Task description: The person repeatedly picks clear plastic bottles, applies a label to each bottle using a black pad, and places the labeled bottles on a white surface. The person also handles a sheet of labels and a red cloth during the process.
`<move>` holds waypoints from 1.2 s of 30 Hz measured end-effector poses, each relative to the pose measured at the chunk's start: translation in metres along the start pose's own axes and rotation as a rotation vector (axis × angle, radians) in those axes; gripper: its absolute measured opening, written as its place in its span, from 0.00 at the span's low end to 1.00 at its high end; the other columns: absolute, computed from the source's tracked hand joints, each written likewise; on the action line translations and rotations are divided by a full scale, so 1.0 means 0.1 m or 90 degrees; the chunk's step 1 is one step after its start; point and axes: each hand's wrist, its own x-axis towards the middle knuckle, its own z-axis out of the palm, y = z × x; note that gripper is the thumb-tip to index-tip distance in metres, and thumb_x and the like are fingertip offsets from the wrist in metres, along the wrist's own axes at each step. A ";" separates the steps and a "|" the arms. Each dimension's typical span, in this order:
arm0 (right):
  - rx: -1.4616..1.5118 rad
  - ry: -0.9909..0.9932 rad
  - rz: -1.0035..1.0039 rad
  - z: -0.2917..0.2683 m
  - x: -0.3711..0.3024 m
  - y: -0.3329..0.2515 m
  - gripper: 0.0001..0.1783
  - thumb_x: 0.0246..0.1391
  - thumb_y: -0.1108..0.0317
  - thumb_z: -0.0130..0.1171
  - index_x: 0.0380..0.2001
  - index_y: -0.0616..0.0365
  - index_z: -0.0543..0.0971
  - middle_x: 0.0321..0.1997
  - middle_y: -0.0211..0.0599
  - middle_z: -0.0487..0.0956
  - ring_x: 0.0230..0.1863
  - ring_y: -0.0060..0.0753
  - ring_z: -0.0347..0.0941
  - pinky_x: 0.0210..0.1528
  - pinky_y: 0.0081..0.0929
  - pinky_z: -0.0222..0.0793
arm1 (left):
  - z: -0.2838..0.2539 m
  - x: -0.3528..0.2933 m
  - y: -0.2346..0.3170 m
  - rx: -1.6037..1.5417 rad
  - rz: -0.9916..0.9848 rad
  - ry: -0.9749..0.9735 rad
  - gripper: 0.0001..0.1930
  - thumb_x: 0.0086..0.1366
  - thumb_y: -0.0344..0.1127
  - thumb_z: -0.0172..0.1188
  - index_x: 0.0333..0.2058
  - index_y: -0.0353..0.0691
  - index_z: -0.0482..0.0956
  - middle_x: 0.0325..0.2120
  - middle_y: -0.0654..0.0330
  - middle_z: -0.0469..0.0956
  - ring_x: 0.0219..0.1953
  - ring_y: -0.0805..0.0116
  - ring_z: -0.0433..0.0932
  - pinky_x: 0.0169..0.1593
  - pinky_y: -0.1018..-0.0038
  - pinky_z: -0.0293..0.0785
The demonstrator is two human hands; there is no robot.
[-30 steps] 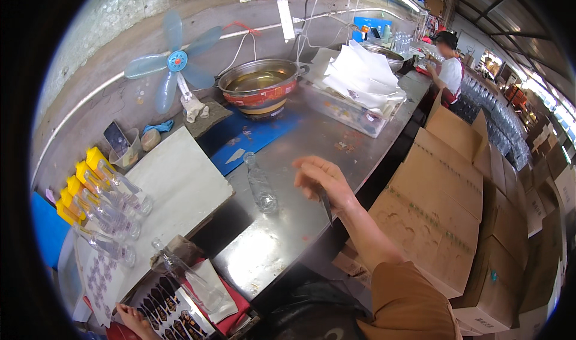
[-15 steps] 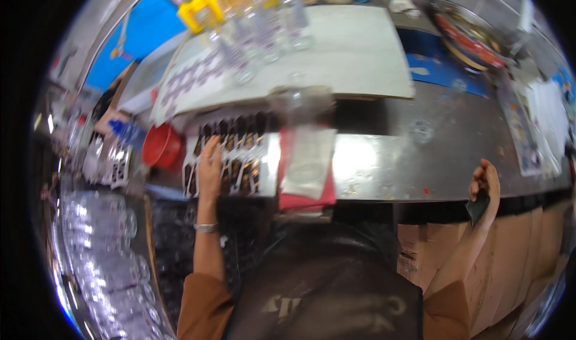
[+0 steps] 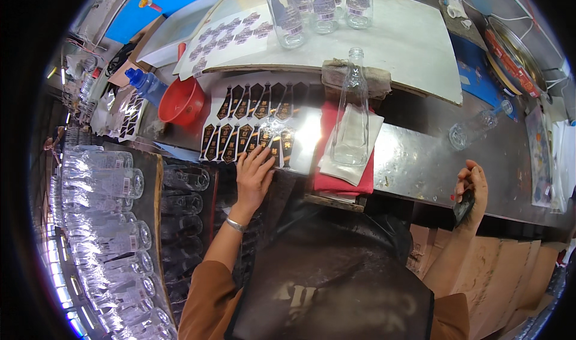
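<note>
My left hand (image 3: 255, 175), fingers spread, lies at the near edge of a sheet of black, gold-marked decals (image 3: 243, 139), its fingertips on the lower row. My right hand (image 3: 473, 187) is held over the table's front edge on the right. Its fingers curl round a dark, flat piece (image 3: 462, 208), partly hidden by the palm. Between the hands, a clear glass bottle (image 3: 352, 127) lies with its neck on a cloth-wrapped rest (image 3: 384, 81) and its base on a white cloth (image 3: 370, 137). Under that is a red cloth (image 3: 336, 186).
Several clear bottles (image 3: 324, 13) stand on a white board (image 3: 408, 46) at the back, beside a sheet of small purple labels (image 3: 225, 37). A red bowl (image 3: 182, 102) and a blue-capped bottle (image 3: 144, 85) are left. Another bottle (image 3: 471, 130) lies right. Rows of bottles (image 3: 114, 232) fill the lower left.
The view has turned and sharpened. My left hand has shifted from the decal sheet's left part to its near edge, further right. My right hand still holds the dark piece.
</note>
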 end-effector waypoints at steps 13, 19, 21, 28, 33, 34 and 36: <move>-0.011 -0.006 0.054 0.27 -0.05 0.12 0.13 0.69 0.64 0.52 0.47 0.63 0.77 0.30 0.36 0.80 0.19 0.16 0.69 0.16 0.11 0.61 | -0.36 0.68 0.23 -0.934 -0.640 0.038 0.14 0.72 0.40 0.57 0.45 0.33 0.77 0.42 0.55 0.82 0.42 0.67 0.83 0.45 0.72 0.83; -0.021 -0.057 0.070 0.48 -0.02 0.11 0.14 0.68 0.64 0.52 0.47 0.64 0.77 0.31 0.37 0.80 0.19 0.16 0.70 0.17 0.11 0.60 | -0.34 1.75 0.79 -0.734 -0.215 0.054 0.09 0.72 0.33 0.56 0.40 0.32 0.81 0.51 0.52 0.82 0.43 0.77 0.79 0.48 0.79 0.76; -0.019 -0.070 0.079 0.55 0.00 0.11 0.14 0.69 0.64 0.52 0.47 0.64 0.77 0.31 0.37 0.80 0.19 0.15 0.70 0.18 0.11 0.60 | -0.45 1.92 1.10 -0.494 -0.021 0.035 0.04 0.68 0.26 0.60 0.37 0.31 0.82 0.50 0.53 0.83 0.48 0.73 0.81 0.50 0.75 0.77; -0.046 -0.115 0.124 0.80 0.16 0.16 0.13 0.69 0.64 0.52 0.45 0.63 0.78 0.30 0.37 0.81 0.19 0.15 0.70 0.18 0.11 0.60 | -0.22 1.62 1.32 -0.212 0.196 0.016 0.06 0.55 0.25 0.68 0.33 0.37 0.81 0.49 0.48 0.82 0.58 0.50 0.78 0.55 0.63 0.78; -0.152 -0.208 0.104 1.21 0.40 0.24 0.16 0.68 0.61 0.53 0.47 0.64 0.78 0.33 0.39 0.82 0.19 0.15 0.71 0.18 0.11 0.61 | -0.35 1.49 1.38 -0.250 0.166 -0.042 0.07 0.55 0.31 0.71 0.31 0.40 0.82 0.57 0.45 0.77 0.64 0.46 0.71 0.64 0.58 0.69; -0.205 -0.228 0.077 1.33 0.46 0.22 0.17 0.68 0.61 0.53 0.47 0.65 0.78 0.34 0.39 0.83 0.19 0.15 0.71 0.20 0.12 0.63 | -0.36 1.50 1.32 -0.312 0.163 -0.065 0.07 0.57 0.32 0.70 0.34 0.39 0.84 0.60 0.45 0.74 0.65 0.45 0.70 0.66 0.56 0.65; -0.297 -0.280 0.026 1.58 0.59 0.25 0.20 0.69 0.58 0.53 0.47 0.67 0.79 0.37 0.40 0.85 0.20 0.17 0.72 0.24 0.16 0.68 | -0.32 1.61 1.24 -0.355 0.112 -0.015 0.08 0.59 0.32 0.69 0.36 0.38 0.84 0.61 0.42 0.72 0.64 0.45 0.71 0.63 0.58 0.70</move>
